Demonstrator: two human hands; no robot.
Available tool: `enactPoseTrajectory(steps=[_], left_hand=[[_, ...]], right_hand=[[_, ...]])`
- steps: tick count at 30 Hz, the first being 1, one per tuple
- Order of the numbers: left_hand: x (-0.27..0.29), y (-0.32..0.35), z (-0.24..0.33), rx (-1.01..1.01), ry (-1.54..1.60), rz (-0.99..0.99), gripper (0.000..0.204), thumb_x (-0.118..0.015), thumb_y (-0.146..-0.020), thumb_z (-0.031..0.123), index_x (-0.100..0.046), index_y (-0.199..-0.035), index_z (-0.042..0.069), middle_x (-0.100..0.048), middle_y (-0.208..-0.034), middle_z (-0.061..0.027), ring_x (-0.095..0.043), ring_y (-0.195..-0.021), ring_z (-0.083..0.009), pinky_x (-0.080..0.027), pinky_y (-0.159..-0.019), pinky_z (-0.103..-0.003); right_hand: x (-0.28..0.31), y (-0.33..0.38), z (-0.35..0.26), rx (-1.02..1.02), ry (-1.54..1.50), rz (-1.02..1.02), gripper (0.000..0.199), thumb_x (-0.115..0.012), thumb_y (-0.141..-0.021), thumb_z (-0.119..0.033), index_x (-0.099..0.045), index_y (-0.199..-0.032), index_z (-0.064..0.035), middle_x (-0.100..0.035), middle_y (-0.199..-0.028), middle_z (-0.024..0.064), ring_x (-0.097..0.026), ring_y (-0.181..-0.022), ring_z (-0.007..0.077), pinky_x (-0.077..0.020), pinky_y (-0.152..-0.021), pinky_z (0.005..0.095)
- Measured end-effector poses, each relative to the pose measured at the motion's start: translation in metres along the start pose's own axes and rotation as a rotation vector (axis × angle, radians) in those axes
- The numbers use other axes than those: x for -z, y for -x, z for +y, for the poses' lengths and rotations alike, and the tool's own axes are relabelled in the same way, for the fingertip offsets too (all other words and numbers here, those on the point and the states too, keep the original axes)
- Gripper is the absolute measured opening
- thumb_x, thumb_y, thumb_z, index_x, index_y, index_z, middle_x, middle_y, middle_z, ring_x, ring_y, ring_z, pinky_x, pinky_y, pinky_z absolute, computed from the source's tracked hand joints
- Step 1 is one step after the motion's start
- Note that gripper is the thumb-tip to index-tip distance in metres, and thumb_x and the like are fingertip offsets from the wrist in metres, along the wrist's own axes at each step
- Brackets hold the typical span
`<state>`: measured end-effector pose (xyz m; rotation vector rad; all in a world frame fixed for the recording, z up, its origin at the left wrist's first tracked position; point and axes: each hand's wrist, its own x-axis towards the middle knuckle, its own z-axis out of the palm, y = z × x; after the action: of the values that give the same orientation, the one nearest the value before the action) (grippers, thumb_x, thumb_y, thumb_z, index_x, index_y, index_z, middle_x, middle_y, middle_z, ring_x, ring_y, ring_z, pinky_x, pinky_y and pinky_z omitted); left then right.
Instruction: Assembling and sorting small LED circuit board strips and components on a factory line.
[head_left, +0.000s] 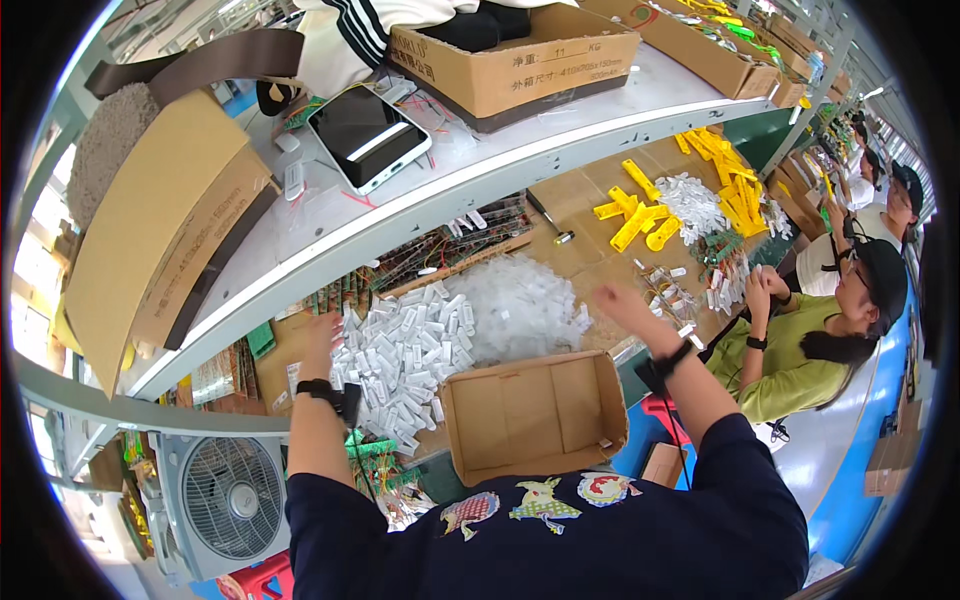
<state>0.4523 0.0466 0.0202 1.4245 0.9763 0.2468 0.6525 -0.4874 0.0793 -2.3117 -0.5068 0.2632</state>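
My left hand (322, 338) rests at the left edge of a heap of small white plastic parts (405, 355) on the cardboard-covered bench, fingers down among them; whether it holds one is hidden. My right hand (617, 303) hovers blurred above the bench, right of a mound of clear plastic bags (520, 305), fingers loosely spread and nothing visible in it. An open brown cardboard box (535, 412) sits just before me between both arms. Both wrists wear black bands.
A white shelf (420, 190) overhangs the bench, carrying a tablet (366, 135), cardboard boxes (520, 60) and folded cardboard (150, 230). Yellow plastic pieces (640, 210) lie farther right. A person in a green shirt (790, 350) works at right. A fan (228, 495) stands lower left.
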Motion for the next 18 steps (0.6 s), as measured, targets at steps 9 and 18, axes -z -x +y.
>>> enactPoseTrajectory(steps=[9,18], left_hand=[[-0.033,-0.101,-0.049,-0.081,-0.512,0.046,0.023,-0.054,-0.082,0.028,-0.060,-0.096,0.010,-0.061,-0.088,-0.0020,-0.057,-0.076,-0.0149,-0.047,-0.067,-0.033],[-0.028,-0.107,-0.103,-0.026,-0.603,0.083,0.026,-0.052,-0.084,0.028,-0.057,-0.101,0.009,-0.059,-0.095,-0.0029,-0.055,-0.083,-0.0164,-0.045,-0.071,-0.034]], right_hand=[[-0.105,-0.181,0.040,-0.295,-0.329,-0.189,0.018,-0.054,-0.082,-0.016,-0.060,-0.092,-0.0032,-0.058,-0.067,0.0043,-0.055,-0.055,0.0138,-0.0460,-0.051,0.0271],[-0.131,-0.265,0.063,-0.177,-0.482,-0.103,0.021,-0.056,-0.078,-0.016,-0.064,-0.086,0.0015,-0.064,-0.077,0.0158,-0.063,-0.070,0.0257,-0.0487,-0.061,0.0351]])
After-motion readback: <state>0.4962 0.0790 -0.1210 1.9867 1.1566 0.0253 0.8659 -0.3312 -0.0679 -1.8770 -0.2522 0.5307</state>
